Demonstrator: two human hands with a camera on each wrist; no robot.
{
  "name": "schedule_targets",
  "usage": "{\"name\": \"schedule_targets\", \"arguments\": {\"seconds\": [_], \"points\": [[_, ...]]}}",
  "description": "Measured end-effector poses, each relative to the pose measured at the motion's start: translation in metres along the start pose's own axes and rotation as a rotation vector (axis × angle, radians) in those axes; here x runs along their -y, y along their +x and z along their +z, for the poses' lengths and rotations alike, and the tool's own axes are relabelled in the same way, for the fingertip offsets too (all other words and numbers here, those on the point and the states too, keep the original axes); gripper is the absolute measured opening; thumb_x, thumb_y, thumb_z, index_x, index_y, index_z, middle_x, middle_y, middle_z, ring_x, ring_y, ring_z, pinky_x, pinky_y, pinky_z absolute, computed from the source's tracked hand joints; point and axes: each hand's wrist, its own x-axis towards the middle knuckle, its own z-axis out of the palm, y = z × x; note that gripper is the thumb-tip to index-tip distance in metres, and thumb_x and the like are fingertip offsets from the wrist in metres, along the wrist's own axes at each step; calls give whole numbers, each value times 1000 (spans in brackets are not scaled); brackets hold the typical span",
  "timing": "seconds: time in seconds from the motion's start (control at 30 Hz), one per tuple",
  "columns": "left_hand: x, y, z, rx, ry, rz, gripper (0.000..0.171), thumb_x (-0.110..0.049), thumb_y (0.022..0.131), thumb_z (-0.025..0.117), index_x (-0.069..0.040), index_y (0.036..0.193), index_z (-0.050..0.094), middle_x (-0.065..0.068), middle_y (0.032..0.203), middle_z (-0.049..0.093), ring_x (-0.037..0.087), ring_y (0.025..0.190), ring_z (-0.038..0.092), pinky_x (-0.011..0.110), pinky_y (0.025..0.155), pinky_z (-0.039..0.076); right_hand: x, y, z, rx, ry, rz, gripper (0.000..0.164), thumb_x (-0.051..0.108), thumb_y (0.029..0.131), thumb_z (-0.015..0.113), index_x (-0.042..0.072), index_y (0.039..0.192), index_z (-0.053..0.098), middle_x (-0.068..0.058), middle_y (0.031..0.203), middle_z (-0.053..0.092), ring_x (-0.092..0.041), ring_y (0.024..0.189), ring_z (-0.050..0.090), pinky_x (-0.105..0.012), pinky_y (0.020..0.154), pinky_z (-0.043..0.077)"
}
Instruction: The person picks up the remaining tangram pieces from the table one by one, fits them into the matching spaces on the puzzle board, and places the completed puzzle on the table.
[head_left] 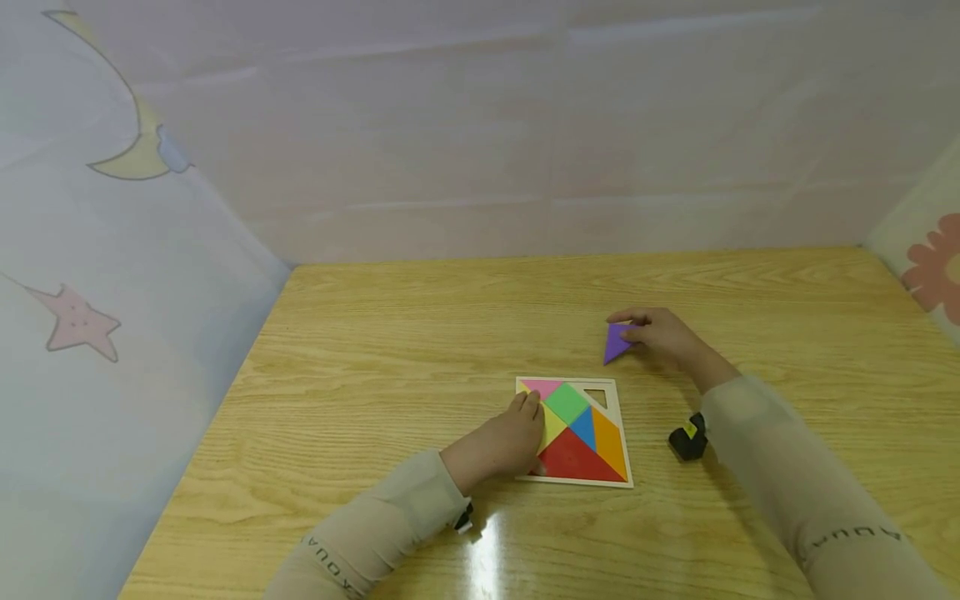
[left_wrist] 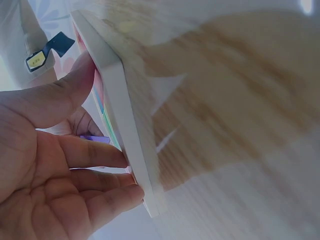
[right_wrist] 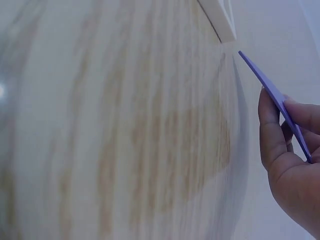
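Observation:
My right hand (head_left: pixel 660 335) pinches a purple triangle tangram piece (head_left: pixel 615 342) between thumb and fingers, raised above the table behind the board's right corner. In the right wrist view the purple piece (right_wrist: pixel 267 85) is tilted, nearly edge-on. The white tangram board (head_left: pixel 617 408) lies flat, filled with pink, green (head_left: pixel 567 403), yellow, blue, orange and red (head_left: pixel 577 460) pieces. At its upper right a small cutout (head_left: pixel 597 398) shows the wood below. My left hand (head_left: pixel 510 437) rests on the board's left side, hiding part of it; its fingers and thumb touch the board's edge (left_wrist: pixel 131 135) with no piece between them.
The wooden table (head_left: pixel 375 350) stretches around the board, with pale cloth walls (head_left: pixel 450 150) behind and at both sides. A black wrist device (head_left: pixel 688 439) hangs by the right sleeve, another (head_left: pixel 464 518) by the left.

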Motion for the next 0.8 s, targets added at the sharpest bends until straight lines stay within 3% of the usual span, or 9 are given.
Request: {"name": "schedule_targets", "arguments": {"seconds": [0.17,0.5,0.8], "points": [[0,-1,0,7,-10,-9,75,-45,80,52,5,131,30,18,138,20,28,126,19,23,95,29,2,-4,3,24,25,1,34,7,88,45,-3,121,46,-20,107,41,-25,88,41,-26,70,40],[2,-3,0,-7,-38,-14,74,-44,80,53,4,131,30,17,138,19,27,126,20,22,92,33,7,-10,7,14,132,-18,31,2,85,48,-8,115,45,-11,83,41,-14,69,41,-24,60,40],[4,-1,1,-12,-37,-16,75,-44,80,54,5,131,30,17,138,20,27,126,20,21,92,32,13,-19,13,-6,152,-24,31,2,83,51,-9,111,43,-11,86,41,-14,71,41,-23,59,40]]}}
